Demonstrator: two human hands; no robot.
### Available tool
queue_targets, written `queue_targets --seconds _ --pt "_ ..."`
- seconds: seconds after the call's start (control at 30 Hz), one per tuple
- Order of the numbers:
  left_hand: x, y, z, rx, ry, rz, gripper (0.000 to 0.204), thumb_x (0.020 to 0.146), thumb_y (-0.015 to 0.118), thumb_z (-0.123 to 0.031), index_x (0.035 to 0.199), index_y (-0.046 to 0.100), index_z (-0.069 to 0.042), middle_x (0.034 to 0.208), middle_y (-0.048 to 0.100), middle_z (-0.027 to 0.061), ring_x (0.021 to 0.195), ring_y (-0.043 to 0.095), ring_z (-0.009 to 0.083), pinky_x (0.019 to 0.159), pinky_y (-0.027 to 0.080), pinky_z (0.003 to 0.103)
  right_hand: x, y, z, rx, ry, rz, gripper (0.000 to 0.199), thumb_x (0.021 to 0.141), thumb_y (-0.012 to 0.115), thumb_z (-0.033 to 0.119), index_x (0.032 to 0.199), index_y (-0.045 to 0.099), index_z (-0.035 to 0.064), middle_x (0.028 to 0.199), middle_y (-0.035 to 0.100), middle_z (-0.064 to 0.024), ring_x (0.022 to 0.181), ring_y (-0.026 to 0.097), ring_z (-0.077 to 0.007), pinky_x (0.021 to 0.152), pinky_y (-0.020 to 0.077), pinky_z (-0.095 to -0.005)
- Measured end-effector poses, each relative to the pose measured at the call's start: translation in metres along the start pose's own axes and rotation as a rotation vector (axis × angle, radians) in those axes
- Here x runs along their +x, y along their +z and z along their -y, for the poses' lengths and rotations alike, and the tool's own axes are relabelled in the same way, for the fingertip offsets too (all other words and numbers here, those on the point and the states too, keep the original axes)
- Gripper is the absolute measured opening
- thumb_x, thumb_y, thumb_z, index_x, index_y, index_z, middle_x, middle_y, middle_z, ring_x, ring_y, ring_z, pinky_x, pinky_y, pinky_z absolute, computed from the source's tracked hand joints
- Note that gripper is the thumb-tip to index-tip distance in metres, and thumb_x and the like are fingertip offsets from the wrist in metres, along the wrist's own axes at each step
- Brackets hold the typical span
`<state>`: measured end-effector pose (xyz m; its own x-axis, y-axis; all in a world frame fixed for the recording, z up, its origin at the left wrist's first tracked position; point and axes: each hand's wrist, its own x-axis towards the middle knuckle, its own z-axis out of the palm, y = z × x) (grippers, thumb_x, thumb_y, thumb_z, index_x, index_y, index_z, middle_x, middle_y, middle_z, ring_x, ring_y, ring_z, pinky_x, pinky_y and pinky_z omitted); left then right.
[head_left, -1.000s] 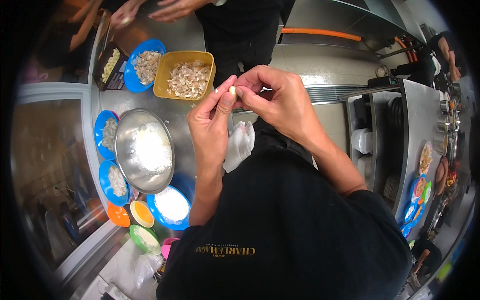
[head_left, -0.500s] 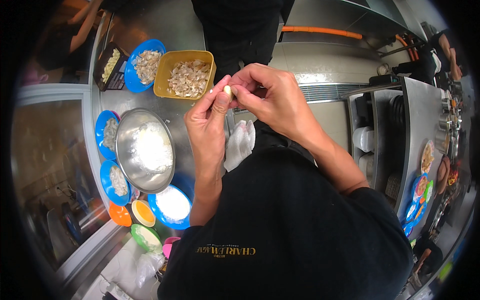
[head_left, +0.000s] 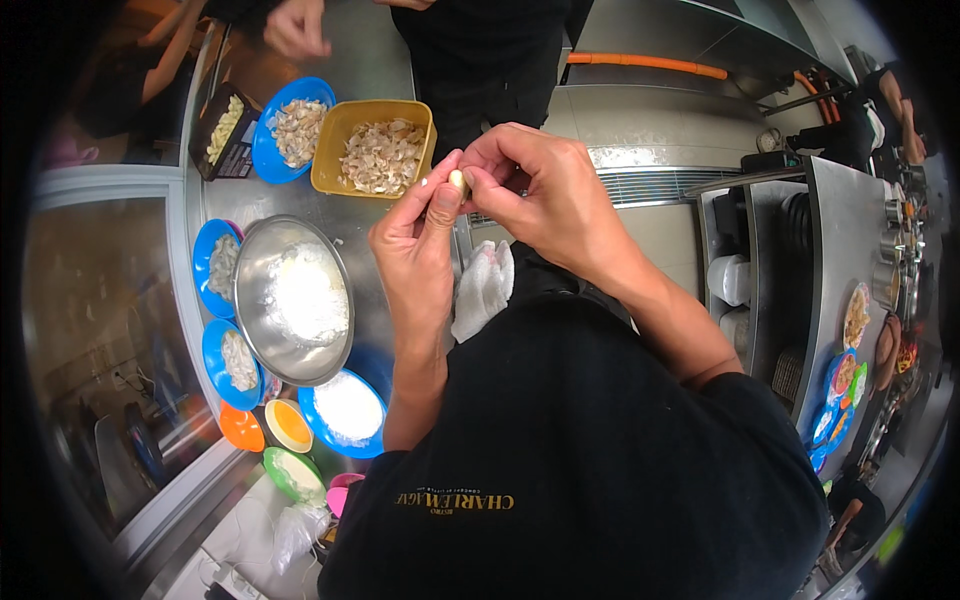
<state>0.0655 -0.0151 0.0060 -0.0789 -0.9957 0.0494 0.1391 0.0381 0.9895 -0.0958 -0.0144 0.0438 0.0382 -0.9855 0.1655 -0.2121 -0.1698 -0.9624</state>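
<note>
The small, pale, rounded clove-like piece [head_left: 459, 181] is pinched between the fingertips of both hands, raised above the counter at chest level. The left hand [head_left: 420, 235] stands upright, thumb and forefinger closed on the piece from the left. The right hand [head_left: 545, 195] curls over from the right, its fingertips closed on the same piece; this two-sided hold appears to steady so small an item for fine finger work.

Just below the hands, a crumpled white cloth [head_left: 483, 288] lies at the near edge of the stainless steel counter [head_left: 360, 240], within easy reach for wiping.

Beyond the hands stands a square yellow plastic tub [head_left: 376, 150] of pale flaky scraps, beside a round blue plate [head_left: 290, 128] with similar scraps.

To the left sits a large steel mixing bowl [head_left: 293, 300] holding white powder, ringed by small blue, orange and green dishes.

Another person's hand [head_left: 296, 28] hangs over the far end of the counter.
</note>
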Motion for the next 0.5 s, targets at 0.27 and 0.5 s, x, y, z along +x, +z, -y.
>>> queue_targets --seconds 0.27,0.5 --pt "0.0006 -0.0023 -0.0017 -0.223 -0.093 -0.011 0.039 0.106 0.064 -0.021 0.133 0.065 0.007 0.117 0.072 0.0119 0.105 0.067 0.014 0.094 0.056 0.03 -0.0006 0.0032 0.0041 0.105 0.051 0.0 0.016 0.093 0.069 0.008 0.102 0.072 -0.0052 0.084 0.07 -0.0145 0.076 0.073 -0.0235 0.068 0.0572 -0.0332" --pt "0.0007 0.0029 -0.0064 -0.105 0.014 -0.031 0.035 0.104 0.067 -0.016 0.131 0.066 0.006 0.116 0.071 0.0117 0.1 0.068 0.013 0.092 0.056 0.029 0.0021 0.0065 -0.0018 -0.156 -0.195 -0.089 0.013 0.087 0.074 0.006 0.094 0.069 -0.0035 0.08 0.065 -0.0147 0.068 0.067 -0.028 0.062 0.0541 -0.037"
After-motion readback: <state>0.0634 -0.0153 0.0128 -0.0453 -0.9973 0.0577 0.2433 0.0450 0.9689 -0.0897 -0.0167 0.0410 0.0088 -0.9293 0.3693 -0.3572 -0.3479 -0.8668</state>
